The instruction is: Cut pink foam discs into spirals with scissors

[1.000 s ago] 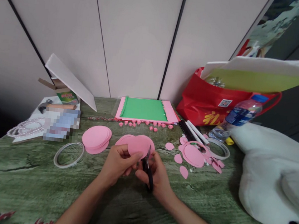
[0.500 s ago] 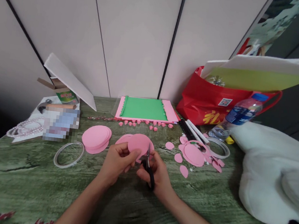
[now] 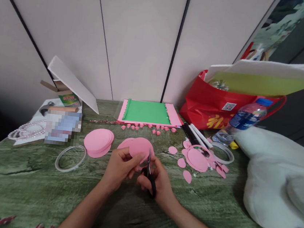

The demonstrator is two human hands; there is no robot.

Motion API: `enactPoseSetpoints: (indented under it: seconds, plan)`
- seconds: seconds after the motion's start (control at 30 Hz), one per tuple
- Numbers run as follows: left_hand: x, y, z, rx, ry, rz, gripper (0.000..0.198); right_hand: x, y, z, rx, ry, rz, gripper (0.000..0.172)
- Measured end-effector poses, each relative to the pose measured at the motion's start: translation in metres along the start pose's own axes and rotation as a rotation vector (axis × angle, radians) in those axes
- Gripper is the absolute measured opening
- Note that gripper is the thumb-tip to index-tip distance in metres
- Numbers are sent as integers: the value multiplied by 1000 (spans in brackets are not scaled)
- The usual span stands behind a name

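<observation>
A pink paper circle [image 3: 140, 147] is pinched by its lower left edge between the thumb and fingers of my left hand [image 3: 121, 165]. My right hand [image 3: 158, 180] grips black-handled scissors [image 3: 150, 181], blades pointing up at the circle's right edge. Whether the blades have paper between them is too small to tell. Behind the held circle, more pink circles [image 3: 124, 144] lie on the table, partly hidden. To the left is a stack of pink circles [image 3: 98, 140]. Cut pink petal shapes [image 3: 181, 162] and a pink ring with circles [image 3: 197, 159] lie to the right.
Tape rolls lie at left [image 3: 70, 159] and right [image 3: 223, 154]. Small rolled pink pieces [image 3: 150, 126] line up before green and pink sheets [image 3: 148, 111]. A red bag [image 3: 205, 105], a leaning bottle [image 3: 246, 117] and a white plush object [image 3: 272, 186] stand right. Bead strings [image 3: 26, 129] lie left.
The scissors have turned slightly more upright and their blades look closer together at the circle's edge. Both hands keep their holds. The whole view has shifted slightly.
</observation>
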State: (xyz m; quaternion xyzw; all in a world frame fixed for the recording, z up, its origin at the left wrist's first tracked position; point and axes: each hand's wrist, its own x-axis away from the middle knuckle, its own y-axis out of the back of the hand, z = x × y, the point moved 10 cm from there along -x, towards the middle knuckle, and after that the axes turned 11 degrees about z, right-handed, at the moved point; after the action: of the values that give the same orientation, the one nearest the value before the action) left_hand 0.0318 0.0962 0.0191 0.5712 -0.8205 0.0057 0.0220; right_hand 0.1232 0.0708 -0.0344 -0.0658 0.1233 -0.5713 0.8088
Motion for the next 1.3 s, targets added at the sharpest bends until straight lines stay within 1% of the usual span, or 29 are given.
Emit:
enactPoseSetpoints:
  seconds: [0.27, 0.43, 0.6, 0.77, 0.9, 1.03, 1.1, 1.2, 1.3]
  plan:
    - [-2, 3, 4, -66, 19, 45, 22, -3, 5, 6, -52, 49, -10, 58]
    - [-2, 2, 3, -45, 11, 35, 21, -4, 5, 6, -47, 39, -7, 56]
    - [-2, 4, 0, -16, -11, 18, 24, -4, 5, 1, -88, 18, 6, 54]
    - [-2, 5, 0, -11, -22, 7, 25, -2, 8, 4, 1, -33, -48, 55]
    - [-1, 8, -3, 29, -56, -26, 26, 0, 7, 6, 59, -68, -46, 55]
    - [-2, 2, 0, 89, -50, 4, 22, 1, 2, 4, 48, -38, -19, 55]
    - [-2, 0, 1, 63, -35, 15, 24, 1, 1, 1, 38, -32, -10, 55]
    - [-1, 2, 2, 9, -17, -1, 26, 0, 2, -1, 17, -24, -10, 54]
    - [-2, 2, 3, -22, 4, 24, 25, -2, 4, 2, -28, 20, 5, 56]
